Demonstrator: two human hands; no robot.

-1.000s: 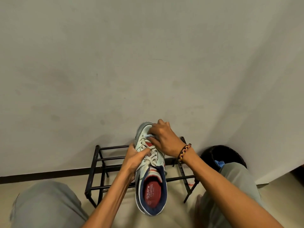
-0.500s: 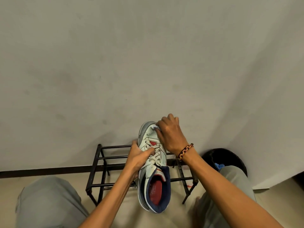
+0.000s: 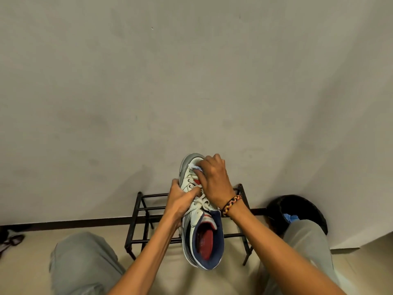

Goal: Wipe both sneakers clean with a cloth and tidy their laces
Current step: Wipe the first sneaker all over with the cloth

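A white and grey sneaker (image 3: 201, 237) with a navy collar and red insole is held up in front of me, toe pointing away. My left hand (image 3: 180, 201) grips its left side at the laces, thumb across the white laces (image 3: 202, 204). My right hand (image 3: 213, 179) lies over the toe and tongue, fingers curled on a small pale blue cloth (image 3: 196, 167) pressed against the toe. Most of the cloth is hidden under the fingers. The other sneaker is not in sight.
A black metal shoe rack (image 3: 142, 211) stands against the wall behind the sneaker. A black bin (image 3: 306, 207) with something blue inside sits at the right. My knees in grey trousers (image 3: 83, 260) frame the bottom. Dark items lie at the far left edge.
The sneaker has rolled onto its right side, showing more of the grey left flank. My right hand slid with the cloth from the tongue up to the toe.
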